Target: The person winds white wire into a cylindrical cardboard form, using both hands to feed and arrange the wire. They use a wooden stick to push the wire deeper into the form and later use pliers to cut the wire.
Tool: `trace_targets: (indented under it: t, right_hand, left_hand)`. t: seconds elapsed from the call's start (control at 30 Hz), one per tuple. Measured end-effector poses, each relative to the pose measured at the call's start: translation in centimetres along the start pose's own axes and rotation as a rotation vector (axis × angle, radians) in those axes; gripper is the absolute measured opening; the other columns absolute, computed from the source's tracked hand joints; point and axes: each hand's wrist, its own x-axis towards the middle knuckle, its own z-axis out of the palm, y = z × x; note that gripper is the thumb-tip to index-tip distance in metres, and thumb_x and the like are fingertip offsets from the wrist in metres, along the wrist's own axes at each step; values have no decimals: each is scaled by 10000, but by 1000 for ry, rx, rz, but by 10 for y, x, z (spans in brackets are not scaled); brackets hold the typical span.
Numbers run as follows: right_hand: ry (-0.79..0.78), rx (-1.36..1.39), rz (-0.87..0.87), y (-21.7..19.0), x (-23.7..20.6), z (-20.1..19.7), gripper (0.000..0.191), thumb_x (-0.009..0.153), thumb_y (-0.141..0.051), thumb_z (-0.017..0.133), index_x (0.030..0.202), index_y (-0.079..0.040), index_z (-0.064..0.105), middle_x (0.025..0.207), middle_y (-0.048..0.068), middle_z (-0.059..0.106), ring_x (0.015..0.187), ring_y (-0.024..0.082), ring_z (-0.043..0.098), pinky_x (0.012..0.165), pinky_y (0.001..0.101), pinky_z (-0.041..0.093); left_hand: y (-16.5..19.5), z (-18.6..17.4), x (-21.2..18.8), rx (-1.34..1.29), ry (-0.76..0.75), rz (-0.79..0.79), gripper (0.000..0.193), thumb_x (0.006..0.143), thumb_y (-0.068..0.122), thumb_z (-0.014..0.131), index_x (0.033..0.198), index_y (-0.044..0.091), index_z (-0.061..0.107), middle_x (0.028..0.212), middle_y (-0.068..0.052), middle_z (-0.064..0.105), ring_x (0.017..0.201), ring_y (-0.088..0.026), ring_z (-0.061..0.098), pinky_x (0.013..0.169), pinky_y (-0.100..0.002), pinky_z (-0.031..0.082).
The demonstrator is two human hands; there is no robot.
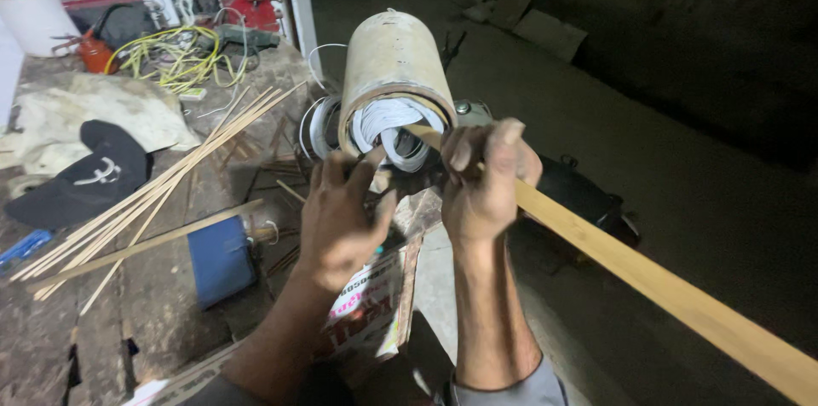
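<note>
From the head camera, the right hand (484, 189) has its grip closed around a long wooden strip (665, 287), whose tip enters the open end of a metal cylinder (394, 65) packed with white liners. The left hand (339, 218) touches the cylinder's lower rim, fingers loosely curled. Thin bamboo sticks (162, 184) and a black cap (89, 176) lie on the table (153, 295)
</note>
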Motion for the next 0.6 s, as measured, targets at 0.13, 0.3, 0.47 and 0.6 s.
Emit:
trace_targets:
  t: [0.13, 0.3, 0.47, 0.6]
  right_hand:
    - [-9, -4, -162, -17, -15, 0, 531, 1121, -442, 554, 778, -41, 496, 628, 62, 480, 550, 171, 438, 598, 349, 388]
    - [-23, -50, -118, -6, -14, 5, 570, 1141, -441, 544, 739, -40, 498, 621, 75, 470, 547, 174, 438, 590, 336, 381]
    - [80, 56, 47, -2, 2, 8, 463, 1086, -430, 568, 793, -77, 509, 654, 56, 449, 533, 162, 400, 561, 324, 343]
    - [85, -22, 95, -17, 19, 4, 534, 1102, -482, 562, 728, -105, 502, 584, 17, 421, 507, 163, 380, 578, 359, 352]
  left_hand:
    - [-2, 2, 1, -14, 16, 1, 473, 854, 251, 746, 1307, 148, 653, 1131, -192, 576, 1066, -423, 582, 883, -514, 512]
    - [-5, 5, -4, -41, 44, 4, 454, 842, 177, 739, 1290, 138, 674, 1084, -183, 576, 1031, -408, 584, 874, -515, 513]
    - [-13, 14, -2, -113, 114, 21, 397, 852, 134, 711, 1249, 122, 696, 1063, -165, 575, 988, -375, 580, 876, -508, 509]
    - [-13, 26, -2, -145, 175, 31, 347, 863, 145, 713, 1208, 104, 706, 1060, -173, 560, 1000, -378, 571, 881, -496, 499]
